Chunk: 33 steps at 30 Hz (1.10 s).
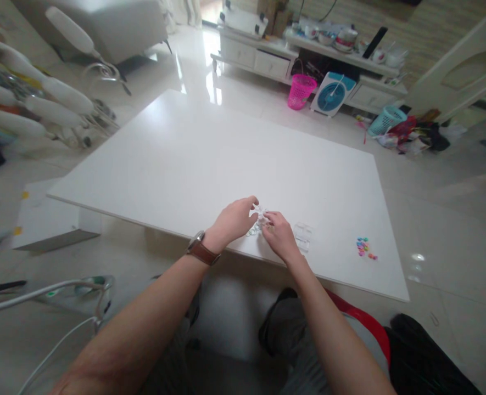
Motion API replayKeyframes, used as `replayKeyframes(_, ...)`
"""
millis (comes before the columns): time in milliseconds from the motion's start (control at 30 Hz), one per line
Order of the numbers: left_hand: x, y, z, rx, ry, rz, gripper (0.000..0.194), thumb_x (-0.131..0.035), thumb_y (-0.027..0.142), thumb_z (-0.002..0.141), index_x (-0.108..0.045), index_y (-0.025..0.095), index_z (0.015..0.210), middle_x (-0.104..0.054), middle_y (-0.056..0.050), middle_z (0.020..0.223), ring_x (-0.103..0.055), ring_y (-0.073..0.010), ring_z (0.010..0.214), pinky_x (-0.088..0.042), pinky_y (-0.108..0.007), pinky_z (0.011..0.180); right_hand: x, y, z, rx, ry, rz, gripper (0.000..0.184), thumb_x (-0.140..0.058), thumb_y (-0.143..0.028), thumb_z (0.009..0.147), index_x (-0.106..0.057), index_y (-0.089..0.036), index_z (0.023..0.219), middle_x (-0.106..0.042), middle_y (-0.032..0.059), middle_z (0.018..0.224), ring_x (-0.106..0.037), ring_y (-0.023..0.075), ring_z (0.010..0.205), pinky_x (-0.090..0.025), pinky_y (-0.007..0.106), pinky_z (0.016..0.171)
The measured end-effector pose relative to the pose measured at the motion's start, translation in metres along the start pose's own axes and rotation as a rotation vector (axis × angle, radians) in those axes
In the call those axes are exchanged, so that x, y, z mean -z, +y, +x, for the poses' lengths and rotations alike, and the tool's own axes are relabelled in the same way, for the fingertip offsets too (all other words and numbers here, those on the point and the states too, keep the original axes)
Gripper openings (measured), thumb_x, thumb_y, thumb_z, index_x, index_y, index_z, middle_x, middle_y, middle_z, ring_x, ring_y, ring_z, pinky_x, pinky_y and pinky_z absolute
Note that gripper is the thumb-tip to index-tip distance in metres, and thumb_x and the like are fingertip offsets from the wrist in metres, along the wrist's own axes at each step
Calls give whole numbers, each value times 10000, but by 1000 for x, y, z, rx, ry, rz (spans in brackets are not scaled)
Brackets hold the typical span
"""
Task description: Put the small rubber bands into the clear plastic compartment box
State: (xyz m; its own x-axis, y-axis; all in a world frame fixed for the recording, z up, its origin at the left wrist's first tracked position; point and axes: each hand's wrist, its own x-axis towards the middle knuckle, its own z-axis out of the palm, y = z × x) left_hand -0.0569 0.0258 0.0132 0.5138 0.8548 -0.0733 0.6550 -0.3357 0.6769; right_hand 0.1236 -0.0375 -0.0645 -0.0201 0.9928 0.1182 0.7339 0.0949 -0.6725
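Note:
My left hand [235,219] and my right hand [280,235] meet over the near edge of a white table [210,159]. Their fingertips pinch a small clear item [261,215] between them; I cannot make out what it is. A small pale ring-like piece [252,232] lies on the table just under the left hand. A clear plastic case [302,236] lies right beside the right hand. A brown-strapped watch [201,249] is on my left wrist.
A little heap of colourful small pieces [364,247] lies near the table's right front corner. Beyond the table stand a pink basket [301,91], a blue fan [332,94] and a teal basket [386,119] before a white cabinet [259,55]. A drying rack [40,104] is at left.

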Motion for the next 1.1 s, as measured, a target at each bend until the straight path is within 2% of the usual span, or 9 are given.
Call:
replayKeyframes(167, 1, -2, 0, 39, 15, -19, 300, -581, 245, 933, -614, 192, 1227, -743, -97, 1149, -701, -233, 1029, -546, -364, 901, -7, -12, 5, -33, -53, -206, 460, -679, -215, 841, -659, -212, 1301, -566, 132, 1456, -468, 327, 1340, -408, 535, 1132)
replayKeyframes(267, 1, -2, -2, 36, 12, -18, 290, -564, 251, 942, -618, 188, 1220, -744, -98, 1148, -703, -231, 1028, -545, -361, 902, -11, -16, 6, -76, -125, -300, 668, -779, -353, 802, -571, -253, 1430, -415, 102, 1615, -314, 412, 1452, -397, 621, 1106)
replayKeyframes(367, 0, -1, -3, 33, 11, -21, 275, -551, 253, 945, -627, 185, 1200, -747, -99, 1140, -705, -227, 1025, -547, -351, 897, -17, -16, 8, -108, -175, -333, 796, -784, -405, 814, -462, -255, 1527, -322, 87, 1674, -230, 430, 1498, -375, 649, 1113)
replayKeyframes(433, 1, 0, -3, 41, 9, -10, 276, -550, 251, 942, -629, 182, 1197, -750, -99, 1131, -707, -226, 1021, -549, -347, 895, -20, -16, 11, -122, -190, -342, 756, -753, -398, 849, -456, -243, 1528, -337, 86, 1667, -249, 414, 1491, -378, 634, 1116)
replayKeyframes(567, 0, -7, 1, 62, -8, 65, 286, -537, 239, 936, -639, 182, 1198, -747, -99, 1148, -697, -239, 1061, -539, -369, 945, -23, -18, 15, -97, -197, -347, 490, -728, -343, 876, -618, -227, 1339, -510, 85, 1543, -425, 350, 1354, -445, 534, 1061)
replayKeyframes(767, -10, -47, 17, 152, 16, 218, 342, -497, 205, 922, -648, 155, 1225, -677, -150, 1279, -627, -281, 1211, -482, -419, 1072, -9, -20, 10, -70, -111, -306, 425, -714, -344, 903, -632, -215, 1299, -604, 97, 1402, -497, 292, 1255, -457, 446, 1024)
replayKeyframes(933, -3, -90, 35, 406, 255, 240, 566, -534, 171, 861, -518, 160, 1426, -545, -177, 1430, -526, -323, 1328, -494, -464, 1066, 7, -18, 1, -76, -78, -263, 347, -694, -352, 915, -667, -216, 1233, -619, 101, 1348, -507, 290, 1231, -451, 430, 1020)
replayKeyframes(1000, 6, -106, 45, 394, 319, 243, 609, -505, 132, 855, -493, 178, 1462, -479, -154, 1527, -477, -307, 1389, -456, -463, 1119, 9, -19, -1, -77, -82, -245, 324, -680, -347, 921, -672, -218, 1218, -622, 105, 1332, -511, 289, 1220, -453, 429, 1010)
replayKeyframes(1100, 14, -123, 58, 285, 216, 277, 637, -485, 180, 904, -415, 140, 1536, -353, -178, 1645, -341, -339, 1506, -358, -522, 1201, 11, -23, -3, -72, -86, -210, 292, -672, -344, 923, -682, -226, 1190, -621, 102, 1323, -509, 289, 1213, -451, 433, 1007)
